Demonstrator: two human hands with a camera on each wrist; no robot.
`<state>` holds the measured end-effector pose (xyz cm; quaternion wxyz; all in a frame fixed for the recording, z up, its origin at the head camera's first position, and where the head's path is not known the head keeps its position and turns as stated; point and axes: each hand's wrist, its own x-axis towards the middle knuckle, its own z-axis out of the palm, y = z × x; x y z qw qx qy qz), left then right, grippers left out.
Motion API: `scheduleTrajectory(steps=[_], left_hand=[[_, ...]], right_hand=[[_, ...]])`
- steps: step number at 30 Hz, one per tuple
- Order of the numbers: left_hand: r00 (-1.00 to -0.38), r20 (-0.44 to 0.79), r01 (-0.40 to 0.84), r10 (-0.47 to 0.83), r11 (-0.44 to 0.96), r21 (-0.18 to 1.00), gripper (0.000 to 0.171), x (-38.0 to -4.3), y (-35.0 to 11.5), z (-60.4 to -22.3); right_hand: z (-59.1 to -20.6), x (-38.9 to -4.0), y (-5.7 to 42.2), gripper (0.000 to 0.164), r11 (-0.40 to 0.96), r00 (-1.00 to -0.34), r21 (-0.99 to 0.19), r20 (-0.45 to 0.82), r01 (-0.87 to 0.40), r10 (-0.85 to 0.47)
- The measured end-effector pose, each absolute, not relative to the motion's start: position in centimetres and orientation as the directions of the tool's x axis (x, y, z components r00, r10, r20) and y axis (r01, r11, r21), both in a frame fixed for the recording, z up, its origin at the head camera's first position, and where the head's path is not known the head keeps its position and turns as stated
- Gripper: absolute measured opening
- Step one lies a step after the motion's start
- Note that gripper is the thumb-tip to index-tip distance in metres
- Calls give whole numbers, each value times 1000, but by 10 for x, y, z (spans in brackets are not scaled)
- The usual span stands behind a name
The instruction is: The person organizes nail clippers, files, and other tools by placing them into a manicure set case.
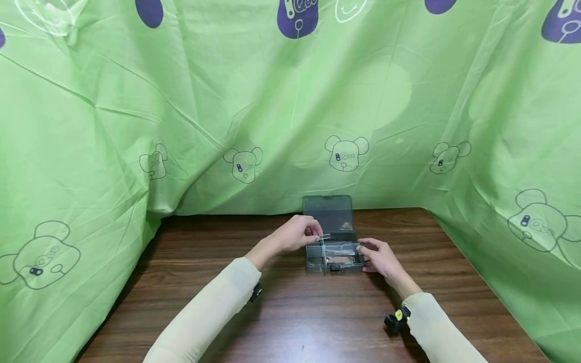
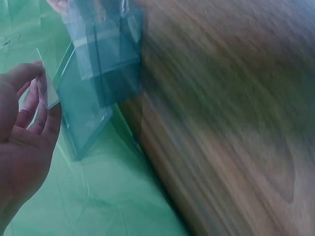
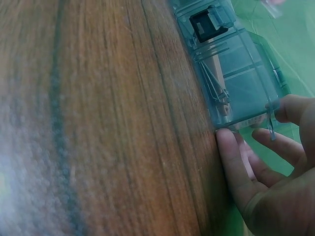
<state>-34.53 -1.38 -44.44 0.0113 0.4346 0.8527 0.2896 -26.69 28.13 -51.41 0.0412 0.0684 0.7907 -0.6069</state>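
A small see-through grey plastic box (image 1: 313, 264) stands on the table with its lid (image 1: 327, 214) tipped up and back. Inside lie a pinkish-tan strip and thin bent wire-like pieces (image 3: 212, 81); their kind is hard to tell. Above the box's left part, my left hand (image 1: 297, 233) pinches a thin, flat, clear plastic piece (image 2: 47, 88) between thumb and fingers. At the box's right end, my right hand (image 1: 380, 259) grips the wall, thumb at the upper edge and fingers lower along the side. A dark latch (image 3: 209, 24) sits on the front.
The brown wooden table (image 1: 317, 322) ends just behind the box. A green cloth (image 1: 272, 101) with printed bear heads hangs at the back and both sides. Dark wrist cameras (image 1: 397, 321) are strapped at both cuffs.
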Motion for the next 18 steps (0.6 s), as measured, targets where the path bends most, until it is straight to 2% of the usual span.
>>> scheduleTrajectory(steps=[4,18], left_hand=[[-615,250,744,748,445,499,6,-347,0,-450],[-661,256,702,705,462,542,8,-351,47,-462]], right_hand=[[-514,-267,281,48,254,-987,-954,-147,158,62],[-517,-271,283,46,254,-987,-954,-148,160,65]])
